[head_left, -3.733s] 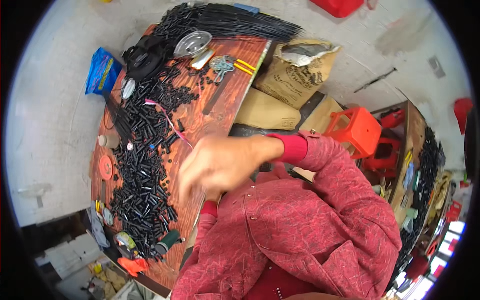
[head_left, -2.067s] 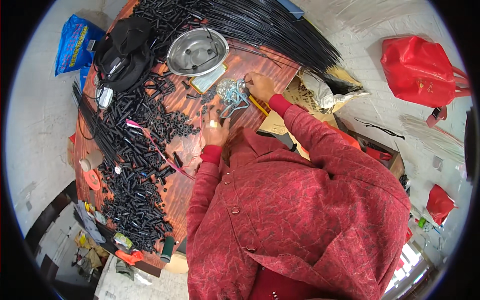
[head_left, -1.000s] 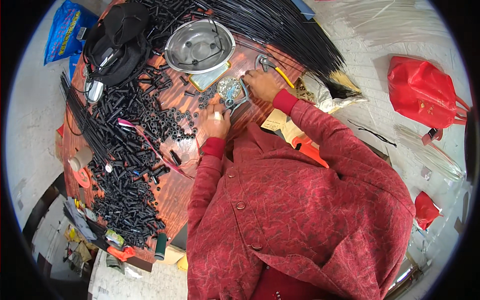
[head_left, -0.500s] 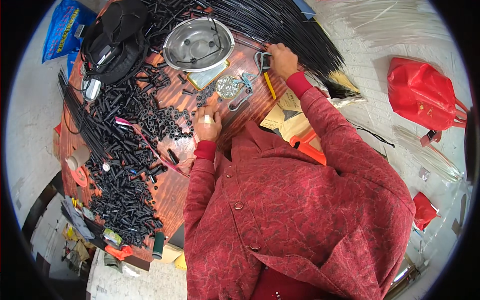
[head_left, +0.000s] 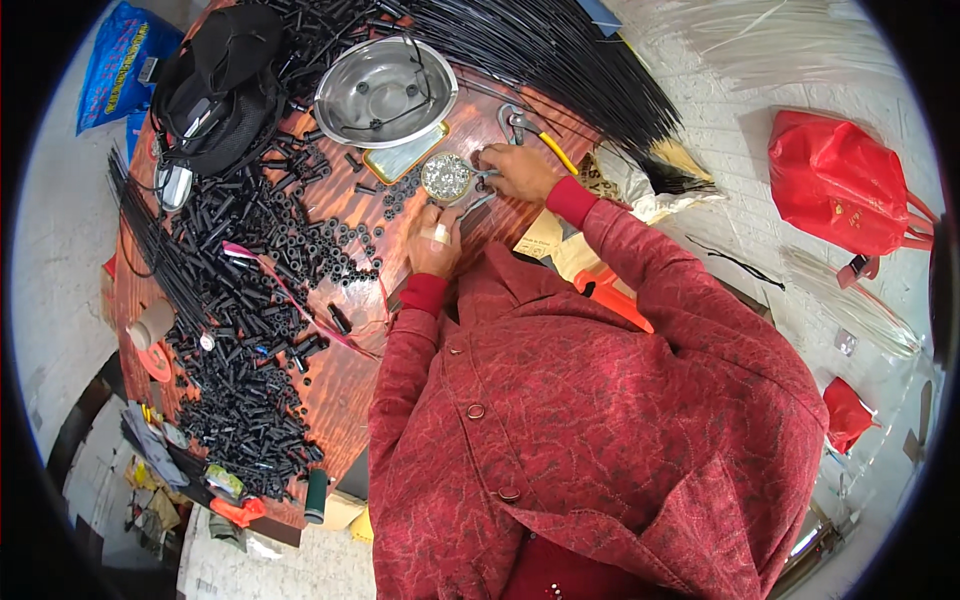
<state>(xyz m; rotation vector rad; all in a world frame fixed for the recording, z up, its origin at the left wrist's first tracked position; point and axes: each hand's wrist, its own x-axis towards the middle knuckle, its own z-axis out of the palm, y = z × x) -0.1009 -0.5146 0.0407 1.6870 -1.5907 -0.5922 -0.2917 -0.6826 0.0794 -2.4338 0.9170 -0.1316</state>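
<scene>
My right hand (head_left: 520,172) is bent over the table beside a small round dish of shiny silver bits (head_left: 446,177). Its fingers are closed on a pale blue-grey tool (head_left: 480,203), mostly hidden, with a slim part showing below the fingertips. My left hand (head_left: 434,240), a light bandage wrapped on one finger, lies just below the dish with its fingers curled together. What they hold, if anything, is hidden. Beyond my right hand lie pliers (head_left: 556,150) with a yellow handle, touched by neither hand. Small black rings (head_left: 350,250) lie left of my left hand.
A steel bowl (head_left: 335,110) stands behind a phone-like flat panel (head_left: 405,152). Black tubular parts (head_left: 240,400) are heaped across the table's left side, near a black cap (head_left: 235,50). Long black rods (head_left: 560,60) spread at the back. A red bag (head_left: 830,180) lies at right.
My right hand has moved left and nearer, away from the pliers and onto the blue-grey tool. My left hand has shifted slightly right, and its fingers have curled in. The view has shifted slightly.
</scene>
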